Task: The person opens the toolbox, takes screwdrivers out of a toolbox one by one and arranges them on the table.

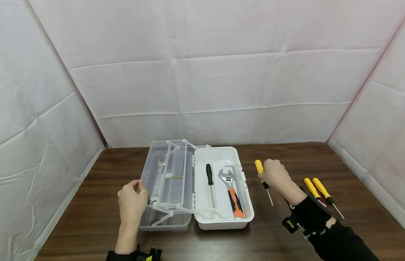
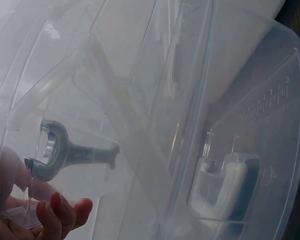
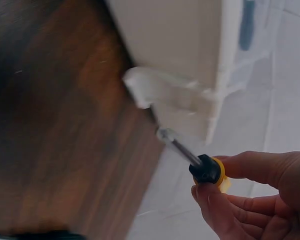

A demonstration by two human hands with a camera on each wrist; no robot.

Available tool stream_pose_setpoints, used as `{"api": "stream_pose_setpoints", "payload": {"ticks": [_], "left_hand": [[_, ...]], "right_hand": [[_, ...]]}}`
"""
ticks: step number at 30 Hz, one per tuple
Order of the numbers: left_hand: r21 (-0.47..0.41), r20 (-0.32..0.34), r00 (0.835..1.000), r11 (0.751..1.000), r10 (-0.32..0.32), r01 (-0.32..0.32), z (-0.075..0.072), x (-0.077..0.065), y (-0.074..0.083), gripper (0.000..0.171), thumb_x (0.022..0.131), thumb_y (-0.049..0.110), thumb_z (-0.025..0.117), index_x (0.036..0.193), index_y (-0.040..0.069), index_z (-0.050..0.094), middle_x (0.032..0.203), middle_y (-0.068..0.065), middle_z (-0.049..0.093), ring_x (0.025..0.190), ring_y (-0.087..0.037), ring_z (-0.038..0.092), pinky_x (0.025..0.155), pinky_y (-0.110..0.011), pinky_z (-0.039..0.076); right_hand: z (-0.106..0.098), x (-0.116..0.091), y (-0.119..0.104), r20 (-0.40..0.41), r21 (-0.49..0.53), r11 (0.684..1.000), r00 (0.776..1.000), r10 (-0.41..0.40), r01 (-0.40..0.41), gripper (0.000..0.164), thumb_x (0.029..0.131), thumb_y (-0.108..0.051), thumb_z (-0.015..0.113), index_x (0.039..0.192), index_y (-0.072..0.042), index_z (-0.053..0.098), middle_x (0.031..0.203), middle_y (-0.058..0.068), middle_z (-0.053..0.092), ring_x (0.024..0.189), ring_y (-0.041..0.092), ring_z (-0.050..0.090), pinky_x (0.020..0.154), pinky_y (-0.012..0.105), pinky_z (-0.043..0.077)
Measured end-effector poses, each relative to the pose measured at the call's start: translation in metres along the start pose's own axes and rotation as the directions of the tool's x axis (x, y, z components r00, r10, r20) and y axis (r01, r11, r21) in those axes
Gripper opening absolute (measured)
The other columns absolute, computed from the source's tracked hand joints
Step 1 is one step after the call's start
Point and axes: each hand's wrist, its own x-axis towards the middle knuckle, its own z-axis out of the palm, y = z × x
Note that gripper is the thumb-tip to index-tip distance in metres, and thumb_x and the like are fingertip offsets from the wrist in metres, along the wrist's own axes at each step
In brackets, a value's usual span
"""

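Observation:
My left hand (image 1: 133, 199) pinches the left edge of the toolbox's clear lid (image 1: 171, 226), which is swung out to the left. A silver wrench (image 1: 159, 179) shows through the clear plastic, its jaw end close to my fingers in the left wrist view. To the right of the box, my right hand (image 1: 278, 176) grips a yellow-handled screwdriver (image 1: 259, 166) with its shaft pointing down. Its tip (image 3: 165, 134) overlaps the box corner in the right wrist view. The white toolbox base (image 1: 218, 225) holds a black-handled screwdriver (image 1: 209, 174), an orange-handled adjustable wrench (image 1: 234, 197) and a hex key (image 1: 235, 174).
Two more yellow-handled screwdrivers, a nearer one (image 1: 310, 186) and a farther-right one (image 1: 321, 187), lie on the brown wooden table (image 1: 271, 239) beside my right wrist. A small brass-coloured piece (image 1: 177, 177) shows at the lid. White cloth walls (image 1: 222, 83) enclose the table's back and sides.

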Motion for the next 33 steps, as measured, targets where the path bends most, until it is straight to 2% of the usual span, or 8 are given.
{"api": "stream_pose_setpoints", "payload": {"ticks": [3, 6, 12, 15, 21, 27, 33], "left_hand": [[0.001, -0.007, 1.000, 1.000, 0.003, -0.003, 0.000, 0.000, 0.000, 0.024, 0.084, 0.009, 0.048, 0.090, -0.007, 0.065, 0.085, -0.026, 0.063, 0.080, -0.043, 0.058, 0.068, -0.050, 0.041], [0.002, -0.009, 1.000, 1.000, 0.006, -0.006, 0.000, 0.000, 0.000, 0.024, 0.084, 0.009, 0.048, 0.089, -0.008, 0.065, 0.084, -0.026, 0.063, 0.079, -0.043, 0.058, 0.068, -0.050, 0.041], [0.002, -0.012, 1.000, 1.000, 0.010, -0.010, 0.000, 0.001, -0.001, 0.024, 0.084, 0.008, 0.049, 0.090, -0.007, 0.065, 0.085, -0.026, 0.063, 0.079, -0.043, 0.058, 0.067, -0.050, 0.041], [-0.007, 0.009, 1.000, 1.000, 0.002, -0.002, 0.000, 0.000, -0.002, 0.025, 0.085, 0.008, 0.047, 0.092, -0.008, 0.065, 0.087, -0.027, 0.063, 0.080, -0.042, 0.059, 0.067, -0.050, 0.043], [-0.015, 0.046, 0.999, 1.000, -0.017, 0.017, 0.000, 0.000, -0.002, 0.028, 0.086, 0.009, 0.044, 0.096, -0.010, 0.063, 0.089, -0.028, 0.062, 0.082, -0.041, 0.059, 0.067, -0.050, 0.045], [-0.016, 0.048, 0.999, 1.000, -0.020, 0.021, 0.000, 0.000, -0.002, 0.028, 0.086, 0.009, 0.045, 0.096, -0.010, 0.063, 0.088, -0.027, 0.062, 0.080, -0.040, 0.060, 0.066, -0.050, 0.045], [-0.018, 0.040, 0.999, 1.000, -0.017, 0.017, -0.001, 0.000, -0.002, 0.027, 0.086, 0.008, 0.045, 0.095, -0.010, 0.063, 0.088, -0.027, 0.062, 0.082, -0.041, 0.059, 0.068, -0.050, 0.044]], "right_hand": [[0.009, 0.001, 0.012, 0.009, -0.024, 0.999, 0.999, 0.041, -0.040, 0.019, 0.078, -0.008, 0.064, 0.078, 0.008, 0.054, 0.059, 0.010, 0.049, 0.047, 0.017, 0.050, 0.042, 0.026, 0.040], [0.017, 0.001, 0.022, 0.019, -0.052, 0.996, 0.997, 0.071, -0.070, 0.020, 0.078, -0.007, 0.063, 0.080, 0.010, 0.053, 0.061, 0.011, 0.049, 0.049, 0.020, 0.051, 0.044, 0.029, 0.041], [0.031, 0.005, 0.037, 0.047, -0.071, 0.993, 0.994, 0.100, -0.097, 0.019, 0.076, -0.003, 0.062, 0.084, 0.012, 0.053, 0.062, 0.012, 0.049, 0.053, 0.023, 0.051, 0.047, 0.032, 0.042], [0.035, 0.006, 0.041, 0.050, -0.084, 0.991, 0.993, 0.107, -0.103, 0.016, 0.076, 0.000, 0.060, 0.083, 0.012, 0.053, 0.062, 0.012, 0.049, 0.053, 0.023, 0.051, 0.047, 0.032, 0.042], [0.040, 0.007, 0.049, 0.065, -0.101, 0.988, 0.990, 0.123, -0.116, 0.011, 0.077, 0.002, 0.056, 0.083, 0.011, 0.053, 0.062, 0.012, 0.049, 0.052, 0.024, 0.052, 0.047, 0.033, 0.044], [0.042, 0.008, 0.054, 0.061, -0.107, 0.984, 0.987, 0.149, -0.142, 0.008, 0.077, 0.001, 0.057, 0.077, 0.008, 0.052, 0.063, 0.013, 0.049, 0.054, 0.025, 0.051, 0.048, 0.034, 0.043], [0.041, 0.008, 0.055, 0.077, -0.109, 0.982, 0.983, 0.164, -0.156, 0.013, 0.077, -0.001, 0.061, 0.080, 0.009, 0.053, 0.064, 0.013, 0.048, 0.055, 0.025, 0.051, 0.049, 0.034, 0.043]]}}
